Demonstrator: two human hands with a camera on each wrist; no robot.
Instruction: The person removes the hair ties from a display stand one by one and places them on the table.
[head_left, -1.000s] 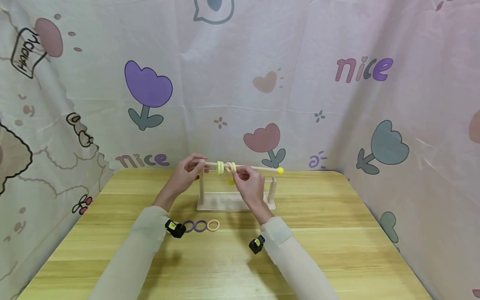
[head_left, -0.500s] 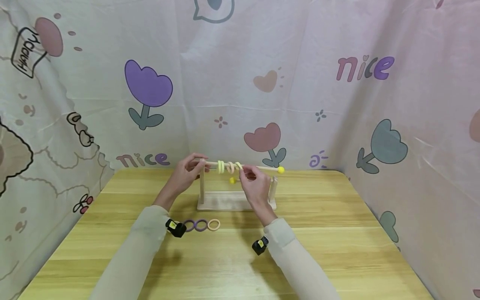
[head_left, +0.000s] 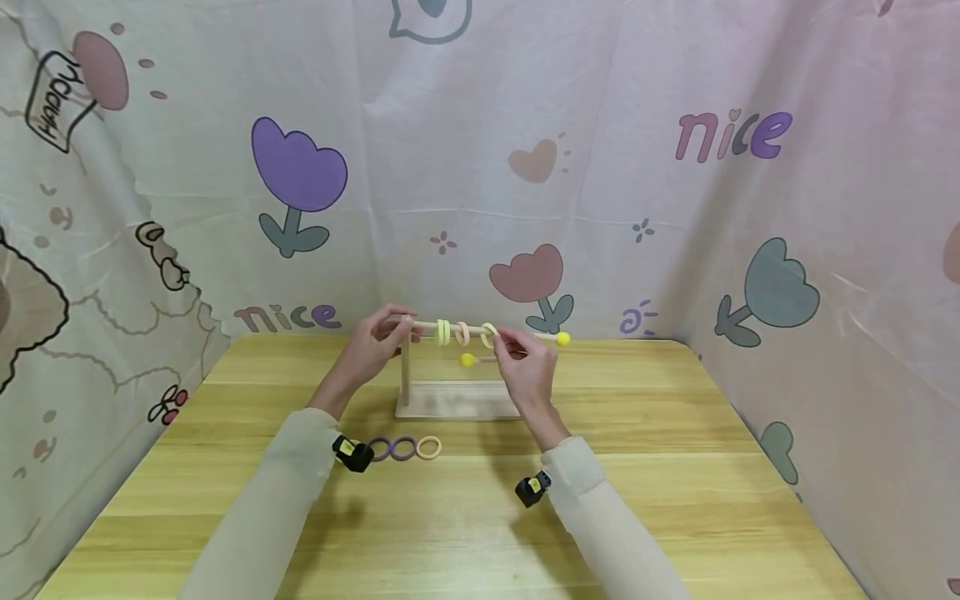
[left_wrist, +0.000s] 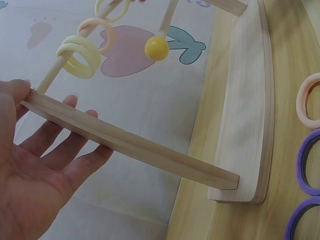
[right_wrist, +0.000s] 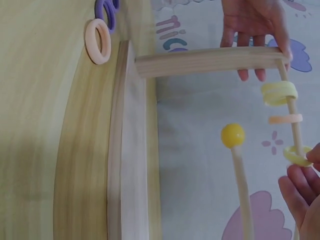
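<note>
A wooden stand (head_left: 450, 402) holds up a horizontal rod (right_wrist: 295, 131) tipped with a yellow ball (head_left: 562, 339). With the thumb at its top end and the fingers behind it, my left hand (head_left: 371, 343) grips the left post (left_wrist: 135, 141). My right hand (head_left: 531, 367) pinches a pale yellow ring (right_wrist: 298, 159) that hangs around the rod. Left of this ring, a peach ring (right_wrist: 286, 119) encircles the rod alone. Two pale yellow rings (right_wrist: 280, 93) sit together nearer the left post. In the head view, my right hand hides the right post.
Below the rod, a second rod ends in another yellow ball (right_wrist: 233, 135). On the wooden table (head_left: 465, 533), in front of the stand, lie purple rings (left_wrist: 301, 172) and a peach ring (right_wrist: 91, 42) in a row. A patterned cloth (head_left: 420, 125) hangs behind the table.
My right hand has slid the pale yellow ring rightward along the rod, away from the peach ring. The lower yellow ball has come into fuller view. My left hand stays on the post.
</note>
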